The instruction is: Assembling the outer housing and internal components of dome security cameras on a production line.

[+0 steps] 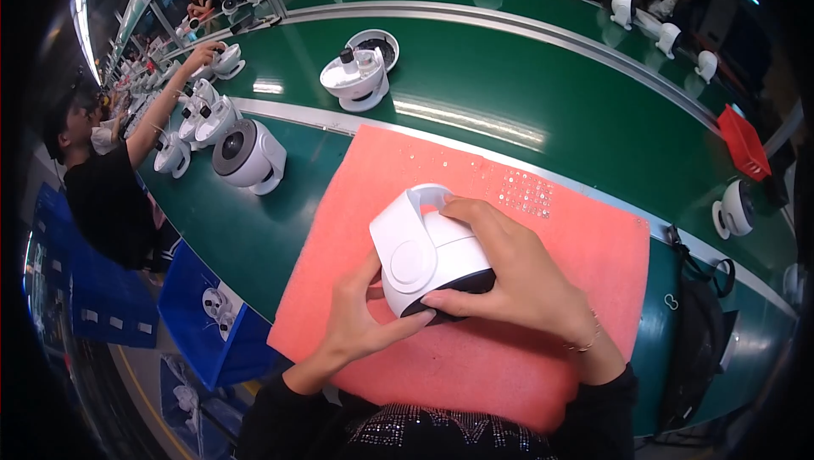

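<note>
Both my hands hold a white security camera (454,248) with a dark front face, tilted downward above a pink foam mat (598,265). At the camera's lower left side is my left hand (356,312), its thumb at the dark rim and its fingers partly hidden behind the housing. My right hand (530,278) wraps the right side, with the thumb along the dark face and the fingers over the top near the white bracket. Rows of small, clear round pieces (526,193) lie on the mat beyond my right hand.
Left of the mat stands a finished-looking camera (250,155), with several open white housings behind it. Another open housing (352,78) sits on the green conveyor (475,61). A co-worker (106,180) reaches over at left. A black bag (697,341) and red bin (744,142) are at right.
</note>
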Available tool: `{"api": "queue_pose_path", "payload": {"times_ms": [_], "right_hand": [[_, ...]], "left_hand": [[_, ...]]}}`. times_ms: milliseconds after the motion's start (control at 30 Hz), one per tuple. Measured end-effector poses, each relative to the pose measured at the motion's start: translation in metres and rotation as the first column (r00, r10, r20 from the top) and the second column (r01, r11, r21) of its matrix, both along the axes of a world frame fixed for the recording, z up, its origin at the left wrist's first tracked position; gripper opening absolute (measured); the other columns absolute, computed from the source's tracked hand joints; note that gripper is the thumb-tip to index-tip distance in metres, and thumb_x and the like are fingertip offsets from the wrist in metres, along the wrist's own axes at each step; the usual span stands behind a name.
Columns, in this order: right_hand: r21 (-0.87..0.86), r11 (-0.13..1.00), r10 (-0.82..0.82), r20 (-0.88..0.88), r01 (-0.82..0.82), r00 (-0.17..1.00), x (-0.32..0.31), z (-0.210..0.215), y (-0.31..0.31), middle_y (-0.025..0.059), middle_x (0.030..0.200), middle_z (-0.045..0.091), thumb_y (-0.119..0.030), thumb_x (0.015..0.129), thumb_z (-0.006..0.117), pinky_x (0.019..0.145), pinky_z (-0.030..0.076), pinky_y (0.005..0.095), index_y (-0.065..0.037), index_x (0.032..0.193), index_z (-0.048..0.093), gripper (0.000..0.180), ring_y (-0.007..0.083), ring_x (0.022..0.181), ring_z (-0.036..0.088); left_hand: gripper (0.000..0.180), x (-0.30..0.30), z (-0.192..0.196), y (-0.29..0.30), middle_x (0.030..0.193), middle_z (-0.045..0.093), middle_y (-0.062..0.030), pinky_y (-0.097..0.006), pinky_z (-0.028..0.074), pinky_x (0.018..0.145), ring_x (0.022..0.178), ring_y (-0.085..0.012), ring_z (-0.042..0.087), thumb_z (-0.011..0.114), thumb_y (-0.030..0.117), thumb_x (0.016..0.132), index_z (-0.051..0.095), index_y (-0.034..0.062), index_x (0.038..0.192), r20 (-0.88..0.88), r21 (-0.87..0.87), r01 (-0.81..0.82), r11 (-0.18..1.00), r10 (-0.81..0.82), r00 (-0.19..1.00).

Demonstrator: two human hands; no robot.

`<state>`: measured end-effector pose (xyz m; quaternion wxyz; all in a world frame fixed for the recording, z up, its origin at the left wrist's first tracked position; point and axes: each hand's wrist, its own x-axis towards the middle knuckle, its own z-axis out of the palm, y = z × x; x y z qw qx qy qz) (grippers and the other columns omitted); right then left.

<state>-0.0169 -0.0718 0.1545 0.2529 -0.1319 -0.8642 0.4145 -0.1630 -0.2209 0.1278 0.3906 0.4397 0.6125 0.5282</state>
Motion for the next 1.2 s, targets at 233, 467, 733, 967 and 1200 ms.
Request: {"api": "queue_pose_path", "payload": {"times_ms": [233,467,733,967,1200], "right_hand": [[0.148,0.981,-0.101,-0.175,0.128,0.979,-0.004,0.002,0.005,0.0136,0.092,0.063,-0.041,0.053,0.082,0.071,0.051,0.0329,0.003,0.099,0.056,0.069,0.0267,0.08,0.065],[-0.174,0.983,-0.1,-0.263,0.055,0.96,-0.004,0.007,0.013,0.022,0.121,0.047,-0.037,0.064,0.077,0.086,0.046,0.0398,-0.002,0.126,0.037,0.082,0.033,0.11,0.05],[-0.225,0.943,-0.313,-0.343,0.246,0.886,-0.021,-0.014,-0.002,0.0249,0.131,0.039,-0.021,0.069,0.073,0.093,0.045,0.041,-0.005,0.139,0.016,0.092,0.0356,0.111,0.051],[-0.153,0.95,-0.307,-0.326,0.271,0.894,-0.022,-0.009,0.007,0.0162,0.135,0.036,-0.013,0.067,0.074,0.099,0.041,0.0409,-0.008,0.139,0.019,0.09,0.0307,0.118,0.046],[-0.913,0.402,-0.589,-0.207,0.061,0.781,0.003,-0.029,0.074,0.011,0.112,0.053,-0.033,0.08,0.061,0.084,0.045,0.037,-0.013,0.134,0.032,0.064,0.0212,0.092,0.058]], "left_hand": [[0.073,-0.016,0.028,0.015,0.097,0.063,-0.0152,-0.033,0.052,0.076,0.088,-0.0226,0.064,0.076,0.026,0.06,0.048,-0.0057,0.119,-0.349,0.057,0.053,0.997,-0.03,0.937],[0.063,-0.05,0.011,0.041,0.112,0.055,-0.0159,-0.035,0.04,0.094,0.106,-0.0222,0.053,0.066,0.028,0.068,0.047,-0.005,0.119,0.192,0.192,0.079,0.978,-0.116,0.975],[0.073,-0.004,0.014,0.106,0.133,0.039,-0.0095,-0.046,0.037,0.099,0.12,-0.0274,0.042,0.039,0.066,0.082,0.033,0.0134,0.133,0.75,0.216,-0.342,0.914,0.069,0.658],[0.072,-0.004,-0.001,0.141,0.132,0.041,-0.0129,-0.046,0.041,0.096,0.118,-0.0301,0.044,0.028,0.064,0.085,0.031,0.0122,0.134,0.684,0.444,-0.388,0.808,-0.025,0.729],[0.062,-0.004,0.005,0.159,0.132,0.036,-0.0189,-0.044,0.036,0.1,0.117,-0.0319,0.042,0.049,0.054,0.084,0.042,0.0052,0.122,0.762,0.045,0.082,0.996,-0.088,0.642]]}}
